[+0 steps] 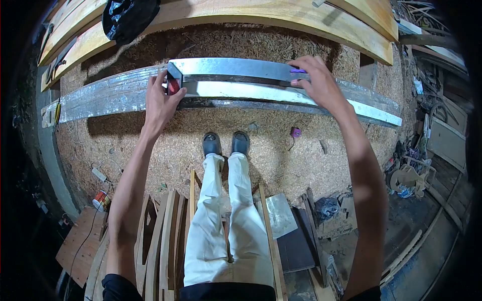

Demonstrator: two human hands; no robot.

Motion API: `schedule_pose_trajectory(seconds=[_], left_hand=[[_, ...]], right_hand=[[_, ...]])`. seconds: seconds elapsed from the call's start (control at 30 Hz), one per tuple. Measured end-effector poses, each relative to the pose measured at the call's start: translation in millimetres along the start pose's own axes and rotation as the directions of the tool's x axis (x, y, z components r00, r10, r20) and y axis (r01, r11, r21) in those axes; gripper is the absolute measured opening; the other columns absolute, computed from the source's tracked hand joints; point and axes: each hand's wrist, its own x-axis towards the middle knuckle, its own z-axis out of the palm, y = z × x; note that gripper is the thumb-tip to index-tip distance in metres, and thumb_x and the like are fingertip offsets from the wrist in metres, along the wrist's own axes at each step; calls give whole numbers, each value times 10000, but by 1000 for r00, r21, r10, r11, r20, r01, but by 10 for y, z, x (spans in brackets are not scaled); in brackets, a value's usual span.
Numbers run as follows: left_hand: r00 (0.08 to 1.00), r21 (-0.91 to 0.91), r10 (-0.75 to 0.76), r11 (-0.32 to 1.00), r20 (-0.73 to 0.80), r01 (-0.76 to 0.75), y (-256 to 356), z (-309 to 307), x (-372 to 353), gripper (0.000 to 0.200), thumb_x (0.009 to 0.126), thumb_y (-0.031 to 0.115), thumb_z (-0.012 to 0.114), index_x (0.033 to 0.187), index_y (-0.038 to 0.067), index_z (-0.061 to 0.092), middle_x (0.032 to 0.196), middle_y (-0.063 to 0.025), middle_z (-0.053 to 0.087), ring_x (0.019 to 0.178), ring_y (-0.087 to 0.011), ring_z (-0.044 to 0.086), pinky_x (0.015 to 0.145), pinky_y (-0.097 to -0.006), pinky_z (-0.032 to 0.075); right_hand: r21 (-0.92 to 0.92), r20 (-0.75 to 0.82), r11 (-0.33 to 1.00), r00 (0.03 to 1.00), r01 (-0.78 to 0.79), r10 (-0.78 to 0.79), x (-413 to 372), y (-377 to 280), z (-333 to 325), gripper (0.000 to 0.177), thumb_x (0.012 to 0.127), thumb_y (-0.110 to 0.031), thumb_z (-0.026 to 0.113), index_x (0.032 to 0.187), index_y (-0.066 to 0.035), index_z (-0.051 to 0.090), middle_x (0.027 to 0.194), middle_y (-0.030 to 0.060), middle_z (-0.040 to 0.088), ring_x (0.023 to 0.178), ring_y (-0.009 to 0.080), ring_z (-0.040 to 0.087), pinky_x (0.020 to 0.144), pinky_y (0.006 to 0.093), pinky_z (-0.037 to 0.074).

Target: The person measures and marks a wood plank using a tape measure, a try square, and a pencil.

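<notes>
Gripping a red-and-dark tool (173, 86) between thumb and bent fingers of the left hand (161, 103), at the left ends of two pale strips (231, 66) beside a weathered grey plank (100, 99); pinching a purple item (298, 71) between nearly closed fingertips of the right hand (321, 84), at the upper strip

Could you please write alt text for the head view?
A person's left hand grips a red object at the end of a pale strip; the right hand holds apparently a purple pen. Wood shavings lie below.
</notes>
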Motion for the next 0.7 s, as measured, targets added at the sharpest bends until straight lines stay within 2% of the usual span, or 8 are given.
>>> schedule_pose_trajectory(seconds=[0.3,0.33,0.37,0.43,0.47,0.57,0.6,0.7], left_hand=[[995,116,-101,988,-4,101,-393,-108,-9,823,727,360,778,1378,-35,463,1181,-196,507,959,-250,607,771,-355,546],[995,69,-99,993,-23,100,-420,-112,12,763,722,308,792,1331,-53,506,1103,-186,595,880,-217,638,727,-323,551],[995,70,-99,992,-21,101,-431,-139,24,763,722,308,792,1331,-53,506,1103,-186,595,880,-217,638,727,-323,551],[961,-72,-261,961,91,268,-400,-229,59,688,725,230,804,1283,-71,537,993,-160,669,792,-188,657,696,-304,552],[961,-132,-259,954,100,271,-508,-232,92,632,732,185,810,1245,-81,555,936,-135,692,761,-172,663,690,-296,552],[948,-250,-270,919,167,305,-625,-335,139,657,732,171,819,1258,-96,529,920,-130,683,767,-169,679,587,-266,573],[949,-246,-271,920,162,305,-678,-369,144,657,732,171,819,1258,-96,529,920,-130,683,767,-169,679,587,-266,573],[955,-299,-226,913,194,277,-847,-395,129,657,767,207,806,1297,-54,519,1027,-137,669,880,-171,652,743,-290,547]], right_hand=[[-36,23,999,999,32,-31,173,-313,348,425,794,-140,731,1202,-66,635,1151,72,582,1097,254,526,992,385,453],[-44,9,998,999,39,-38,207,-330,378,424,795,-138,730,1199,-58,634,1148,74,581,1097,253,525,990,384,455],[-43,11,998,999,37,-37,240,-341,414,424,795,-138,730,1199,-58,634,1148,74,581,1097,253,525,990,384,455],[-41,-6,998,999,48,-48,304,-359,478,432,781,-128,742,1193,-55,638,1128,74,594,1082,248,530,979,385,458],[-39,-6,998,999,47,-47,322,-366,502,432,781,-128,742,1193,-55,638,1128,74,594,1082,248,530,979,385,458],[-8,37,1000,999,27,-26,383,-422,586,425,766,-126,755,1174,-64,653,1104,78,615,1064,246,538,967,386,462],[-2,17,998,998,56,-56,390,-440,642,421,761,-120,747,1165,-52,649,1093,88,624,1035,266,538,948,394,458],[12,-13,996,996,87,-86,378,-471,750,430,743,-122,750,1149,-27,646,1095,107,640,999,291,544,937,406,451]])
